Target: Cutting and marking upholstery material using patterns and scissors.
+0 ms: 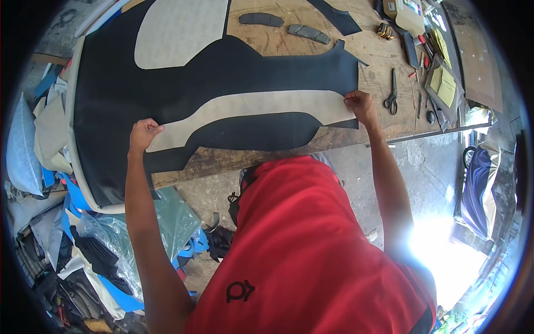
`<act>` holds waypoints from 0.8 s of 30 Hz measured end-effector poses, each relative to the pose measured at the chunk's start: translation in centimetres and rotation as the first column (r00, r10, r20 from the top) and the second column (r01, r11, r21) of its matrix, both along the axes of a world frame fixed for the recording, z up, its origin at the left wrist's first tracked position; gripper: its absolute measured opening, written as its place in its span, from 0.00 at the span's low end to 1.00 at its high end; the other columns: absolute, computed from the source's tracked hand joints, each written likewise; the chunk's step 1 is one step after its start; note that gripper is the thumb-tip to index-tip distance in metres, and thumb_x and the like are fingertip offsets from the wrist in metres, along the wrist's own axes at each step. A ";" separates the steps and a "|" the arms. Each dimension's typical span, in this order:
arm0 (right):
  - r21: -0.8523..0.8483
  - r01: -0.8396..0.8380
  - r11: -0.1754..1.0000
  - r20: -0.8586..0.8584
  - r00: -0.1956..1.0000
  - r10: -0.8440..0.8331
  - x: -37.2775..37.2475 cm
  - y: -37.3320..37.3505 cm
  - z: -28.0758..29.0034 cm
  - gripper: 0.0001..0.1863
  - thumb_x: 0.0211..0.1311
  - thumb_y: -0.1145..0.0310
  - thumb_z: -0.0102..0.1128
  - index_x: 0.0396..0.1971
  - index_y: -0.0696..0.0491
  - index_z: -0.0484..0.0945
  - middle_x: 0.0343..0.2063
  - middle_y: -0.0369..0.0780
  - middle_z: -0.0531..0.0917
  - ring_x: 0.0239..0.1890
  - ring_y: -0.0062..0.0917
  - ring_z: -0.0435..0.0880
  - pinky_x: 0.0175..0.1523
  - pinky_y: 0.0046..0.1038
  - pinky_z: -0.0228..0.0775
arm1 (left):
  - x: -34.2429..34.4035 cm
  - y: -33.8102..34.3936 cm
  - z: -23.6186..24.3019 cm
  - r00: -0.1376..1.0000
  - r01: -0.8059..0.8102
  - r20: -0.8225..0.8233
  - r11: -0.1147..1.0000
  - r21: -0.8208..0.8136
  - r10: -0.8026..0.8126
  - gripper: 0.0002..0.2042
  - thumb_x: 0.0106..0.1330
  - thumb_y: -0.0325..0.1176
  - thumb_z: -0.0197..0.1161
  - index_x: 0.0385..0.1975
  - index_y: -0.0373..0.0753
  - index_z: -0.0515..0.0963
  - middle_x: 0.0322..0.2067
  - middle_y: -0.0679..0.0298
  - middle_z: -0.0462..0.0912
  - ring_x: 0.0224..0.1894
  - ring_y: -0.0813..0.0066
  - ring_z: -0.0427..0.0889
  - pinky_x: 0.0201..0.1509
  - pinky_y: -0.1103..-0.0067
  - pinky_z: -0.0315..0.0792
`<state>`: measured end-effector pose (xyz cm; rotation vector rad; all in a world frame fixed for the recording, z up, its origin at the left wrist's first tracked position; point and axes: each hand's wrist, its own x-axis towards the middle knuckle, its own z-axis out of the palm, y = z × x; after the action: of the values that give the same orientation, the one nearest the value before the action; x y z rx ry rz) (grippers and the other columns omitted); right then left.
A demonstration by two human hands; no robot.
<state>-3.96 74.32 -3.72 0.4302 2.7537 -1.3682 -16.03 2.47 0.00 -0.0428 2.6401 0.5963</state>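
Observation:
A long, curved beige pattern piece (250,111) lies on a large black sheet of material (167,83) spread over a wooden worktable (311,39). My left hand (143,133) pinches the left end of the beige piece, fingers closed on its edge. My right hand (360,104) grips its right end near the black sheet's right edge. A second, broader beige pattern piece (178,30) rests on the black sheet farther back.
Two dark padded strips (283,25) lie on the table at the back. Scissors (391,94), a tape measure (385,30), pens and yellow pads (445,83) sit at the right. Fabric scraps and plastic bags (100,239) pile up on the floor at the left.

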 end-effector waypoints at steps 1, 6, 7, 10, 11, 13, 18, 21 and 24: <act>0.002 0.000 1.000 0.001 1.000 0.000 0.0 0.2 0.1 0.08 0.58 0.79 0.65 0.38 0.60 0.87 0.26 0.36 0.86 0.25 0.18 0.78 0.34 0.21 0.72 | 0.0 0.1 0.0 1.000 0.000 0.001 1.000 0.002 0.000 0.10 0.61 0.40 0.74 0.29 0.41 0.84 0.24 0.67 0.83 0.25 0.72 0.78 0.34 0.74 0.72; 0.075 -0.160 0.984 0.098 0.983 0.152 0.0 0.9 0.6 0.08 0.57 0.78 0.66 0.38 0.60 0.87 0.26 0.37 0.87 0.25 0.19 0.79 0.35 0.22 0.73 | 0.6 0.3 0.1 0.987 -0.040 -0.162 0.980 -0.195 0.008 0.11 0.61 0.42 0.75 0.30 0.42 0.85 0.24 0.66 0.84 0.26 0.68 0.80 0.36 0.72 0.75; 0.087 -0.151 0.985 0.090 0.986 0.143 0.0 0.9 0.6 0.09 0.57 0.78 0.66 0.38 0.60 0.87 0.26 0.37 0.87 0.25 0.20 0.79 0.35 0.22 0.73 | 0.5 0.2 0.1 0.983 -0.064 -0.180 0.975 -0.214 0.025 0.11 0.62 0.43 0.74 0.31 0.41 0.85 0.25 0.66 0.84 0.26 0.67 0.81 0.36 0.70 0.75; 0.125 -0.120 0.985 0.067 0.991 0.112 0.3 0.6 0.6 0.10 0.56 0.78 0.66 0.38 0.59 0.87 0.26 0.36 0.86 0.25 0.21 0.79 0.35 0.23 0.74 | 0.3 0.1 0.2 0.970 -0.131 -0.232 0.955 -0.266 0.068 0.13 0.62 0.45 0.74 0.32 0.41 0.85 0.27 0.64 0.87 0.28 0.61 0.83 0.38 0.67 0.77; 0.127 -0.118 0.985 0.072 0.991 0.109 0.4 0.4 0.6 0.10 0.56 0.78 0.66 0.38 0.59 0.87 0.26 0.36 0.86 0.25 0.21 0.79 0.35 0.23 0.74 | 0.4 0.3 0.1 0.971 -0.128 -0.228 0.956 -0.264 0.067 0.13 0.62 0.45 0.74 0.32 0.41 0.85 0.27 0.64 0.87 0.28 0.61 0.83 0.38 0.67 0.77; 0.166 -0.103 0.981 0.011 0.995 0.103 0.5 -0.2 0.6 0.09 0.54 0.79 0.67 0.37 0.59 0.87 0.24 0.36 0.85 0.23 0.22 0.78 0.34 0.24 0.73 | 0.7 0.5 0.2 0.971 -0.141 -0.228 0.939 -0.313 0.070 0.12 0.62 0.44 0.74 0.34 0.42 0.85 0.30 0.64 0.87 0.31 0.61 0.85 0.40 0.67 0.78; 0.242 -0.129 0.962 0.087 0.990 0.111 0.3 -2.4 1.5 0.09 0.51 0.80 0.68 0.35 0.57 0.87 0.26 0.37 0.86 0.26 0.28 0.81 0.36 0.28 0.74 | 2.4 3.2 0.4 0.924 -0.136 -0.370 0.826 -0.547 -0.093 0.20 0.60 0.30 0.71 0.54 0.47 0.80 0.53 0.64 0.83 0.55 0.58 0.83 0.57 0.65 0.77; 0.283 -0.163 0.945 0.219 0.970 0.102 0.7 -3.5 2.6 0.09 0.49 0.79 0.68 0.33 0.56 0.87 0.28 0.39 0.87 0.30 0.33 0.84 0.40 0.31 0.76 | 2.4 12.5 0.4 0.778 0.127 -0.573 0.958 -0.256 -0.256 0.24 0.59 0.26 0.69 0.59 0.42 0.78 0.55 0.58 0.82 0.56 0.55 0.81 0.62 0.65 0.74; 0.327 -0.333 0.884 -0.003 0.935 0.354 0.0 -4.5 4.8 0.09 0.48 0.82 0.67 0.30 0.55 0.84 0.34 0.38 0.86 0.35 0.30 0.81 0.42 0.29 0.73 | 4.7 26.1 3.0 0.814 0.433 -0.485 0.890 0.143 -0.319 0.31 0.57 0.28 0.70 0.65 0.40 0.74 0.64 0.56 0.78 0.64 0.55 0.77 0.69 0.64 0.70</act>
<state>-3.92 69.84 1.09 -0.1019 2.9227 -0.8674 -11.37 28.58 3.03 0.7761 2.8556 0.8701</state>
